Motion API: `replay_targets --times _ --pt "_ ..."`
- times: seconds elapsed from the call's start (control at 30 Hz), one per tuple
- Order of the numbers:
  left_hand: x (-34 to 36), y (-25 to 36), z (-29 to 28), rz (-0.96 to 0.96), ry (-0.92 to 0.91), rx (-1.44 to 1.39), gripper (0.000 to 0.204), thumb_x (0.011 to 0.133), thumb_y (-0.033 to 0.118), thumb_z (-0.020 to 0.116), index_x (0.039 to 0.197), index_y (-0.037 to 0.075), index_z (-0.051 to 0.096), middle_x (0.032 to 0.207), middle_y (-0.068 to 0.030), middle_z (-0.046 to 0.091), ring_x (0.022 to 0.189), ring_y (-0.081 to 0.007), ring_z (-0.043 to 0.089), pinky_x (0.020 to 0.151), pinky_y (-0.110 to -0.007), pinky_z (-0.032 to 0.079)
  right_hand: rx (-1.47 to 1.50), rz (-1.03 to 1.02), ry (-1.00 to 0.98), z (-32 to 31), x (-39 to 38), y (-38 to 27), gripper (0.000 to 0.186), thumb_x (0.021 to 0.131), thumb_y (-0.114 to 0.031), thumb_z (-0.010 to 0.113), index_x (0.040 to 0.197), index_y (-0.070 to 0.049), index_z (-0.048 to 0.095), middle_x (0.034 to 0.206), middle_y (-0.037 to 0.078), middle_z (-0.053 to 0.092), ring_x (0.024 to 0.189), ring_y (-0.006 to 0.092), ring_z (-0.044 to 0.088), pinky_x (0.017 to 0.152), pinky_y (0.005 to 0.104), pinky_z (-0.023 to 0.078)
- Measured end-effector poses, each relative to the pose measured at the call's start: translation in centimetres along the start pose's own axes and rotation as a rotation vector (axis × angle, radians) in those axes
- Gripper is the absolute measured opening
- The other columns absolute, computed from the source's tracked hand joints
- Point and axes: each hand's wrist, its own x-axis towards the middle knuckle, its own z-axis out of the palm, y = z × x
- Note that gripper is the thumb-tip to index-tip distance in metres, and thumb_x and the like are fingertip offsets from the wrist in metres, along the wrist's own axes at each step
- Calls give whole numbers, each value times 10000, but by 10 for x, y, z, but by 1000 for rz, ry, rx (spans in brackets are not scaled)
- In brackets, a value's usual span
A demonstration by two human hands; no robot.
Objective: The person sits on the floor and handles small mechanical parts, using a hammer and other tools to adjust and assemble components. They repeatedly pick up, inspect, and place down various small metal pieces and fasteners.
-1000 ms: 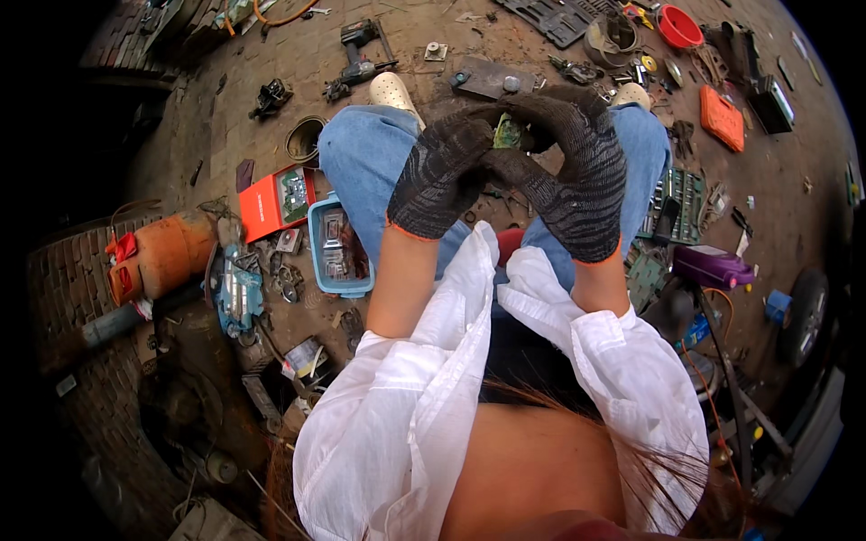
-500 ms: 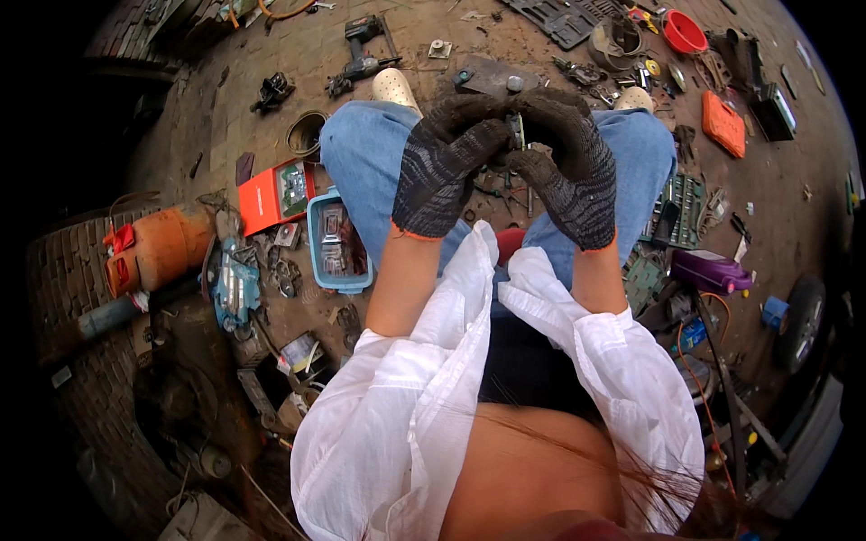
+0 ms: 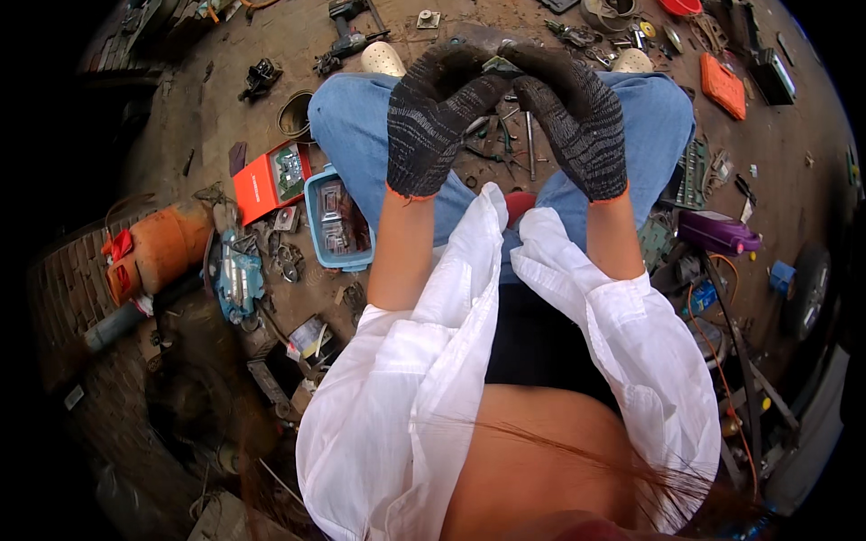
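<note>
My left hand (image 3: 435, 117) and my right hand (image 3: 577, 124) wear dark grey knitted gloves with orange cuffs. They meet above the ground between my knees, fingers curled and tips pressed together. Pinched between them is a small greenish-grey piece (image 3: 498, 64). Gloved fingers hide most of it, so its kind does not show. On the ground below lie pliers (image 3: 505, 135) and a straight metal rod (image 3: 529, 144), among other hand tools.
A light blue bin (image 3: 345, 261) and a red box (image 3: 255, 189) with a circuit board stand by my left knee. Farther left lies an orange gas cylinder (image 3: 167, 248). A power drill (image 3: 345, 41) lies beyond my left foot. On the right are an orange case (image 3: 723, 87) and a purple container (image 3: 719, 233).
Both hands sit higher in the picture, a little farther from my body, still together around the small piece. More of the tools between my knees shows. The whole view has shifted slightly.
</note>
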Motion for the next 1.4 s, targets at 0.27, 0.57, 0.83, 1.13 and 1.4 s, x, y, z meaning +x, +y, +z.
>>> replay_targets --times 0.27,0.57,0.83,1.13,1.4 --pt "-2 -30 1 597 158 342 223 707 -21 674 918 14 613 898 -83 628 805 -162 595 746 -282 473 1 134 -7 13 -8 -10 320 831 -161 603 1115 -23 548 1031 93 610 945 152 575 824 272 462" --pt "5 -39 -16 565 41 581 324 718 19 674 1033 26 596 939 -70 618 868 -159 580 793 -281 446 371 363 167 1 0 32 363 813 -149 621 1121 22 532 1007 112 603 900 168 587 800 283 482" --pt "47 -6 -53 367 291 238 209 797 -37 579 1004 -17 594 953 -85 626 865 -142 583 804 -269 464 110 454 550 -30 22 155 419 753 -132 695 1070 84 528 897 158 613 734 167 608 632 256 508" --pt "152 -64 20 148 283 213 269 805 20 564 1072 -16 552 1007 -115 595 877 -170 575 786 -282 467 -16 923 578 20 -27 343 450 714 -226 723 1023 57 560 901 154 638 824 211 614 739 316 479" --pt "156 -387 -7 -332 347 1247 615 661 352 707 1097 -32 504 1024 -242 574 950 -366 553 807 -391 433 -65 977 713 24 -23 377 407 733 -209 704 1016 51 566 942 156 631 854 233 610 771 318 467"
